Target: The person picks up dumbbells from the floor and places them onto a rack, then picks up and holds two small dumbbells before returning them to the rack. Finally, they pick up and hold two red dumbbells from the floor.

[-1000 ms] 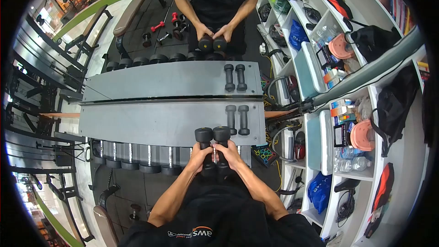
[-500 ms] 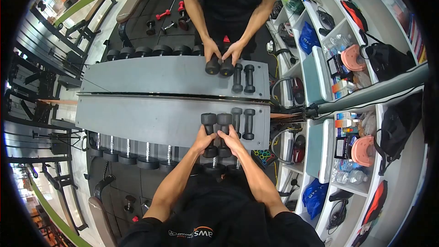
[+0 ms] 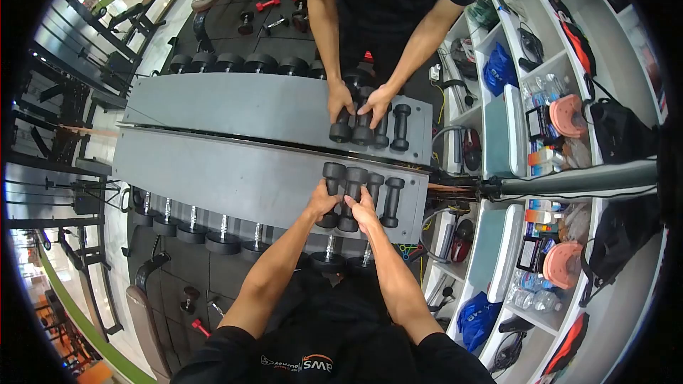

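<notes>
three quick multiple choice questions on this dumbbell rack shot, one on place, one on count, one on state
1. Where do the dumbbells under the person's hands lie?
A. on the floor
B. at the right end of the near grey shelf
C. in the white cubbies

2. How many small black dumbbells are on that near shelf?
A. four
B. one
C. seven

3. What are the person's hands doing?
A. hanging free
B. holding a bottle
C. each gripping a dumbbell

Answers: 1 B, the left hand and right hand are over the shelf's right end. 2 A, four lie side by side. 3 C, fingers wrap the handles of the left two.
</notes>
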The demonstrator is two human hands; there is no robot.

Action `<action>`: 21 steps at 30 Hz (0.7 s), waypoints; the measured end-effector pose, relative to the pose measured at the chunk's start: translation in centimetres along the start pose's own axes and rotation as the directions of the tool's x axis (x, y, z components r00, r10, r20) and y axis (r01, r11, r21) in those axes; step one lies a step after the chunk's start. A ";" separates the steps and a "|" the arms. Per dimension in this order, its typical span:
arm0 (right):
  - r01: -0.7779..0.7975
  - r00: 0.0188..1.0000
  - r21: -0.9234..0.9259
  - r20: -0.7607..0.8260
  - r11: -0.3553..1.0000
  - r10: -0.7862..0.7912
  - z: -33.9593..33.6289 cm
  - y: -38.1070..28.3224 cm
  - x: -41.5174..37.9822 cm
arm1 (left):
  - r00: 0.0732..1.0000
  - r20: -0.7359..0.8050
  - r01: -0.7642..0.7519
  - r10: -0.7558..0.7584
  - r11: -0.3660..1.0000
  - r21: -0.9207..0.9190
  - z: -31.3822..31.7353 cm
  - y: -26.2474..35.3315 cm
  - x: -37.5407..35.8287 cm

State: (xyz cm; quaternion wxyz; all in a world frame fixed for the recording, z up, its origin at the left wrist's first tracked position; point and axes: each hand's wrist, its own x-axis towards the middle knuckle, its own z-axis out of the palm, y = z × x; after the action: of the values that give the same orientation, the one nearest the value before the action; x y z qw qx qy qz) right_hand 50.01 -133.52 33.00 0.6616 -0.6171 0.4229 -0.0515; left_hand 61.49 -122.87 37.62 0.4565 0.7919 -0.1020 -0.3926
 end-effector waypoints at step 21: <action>-0.117 0.993 -0.384 -0.022 0.916 0.118 -1.4 -6.4 -1.4 | 0.993 -0.078 0.102 -0.090 0.981 0.163 1.6 1.2 0.8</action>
State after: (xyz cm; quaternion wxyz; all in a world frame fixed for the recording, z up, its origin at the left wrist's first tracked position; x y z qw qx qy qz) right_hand 51.17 -135.23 39.35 0.5298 -0.7085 0.4606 0.0729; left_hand 61.13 -124.98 37.77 0.3723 0.8446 -0.0803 -0.3763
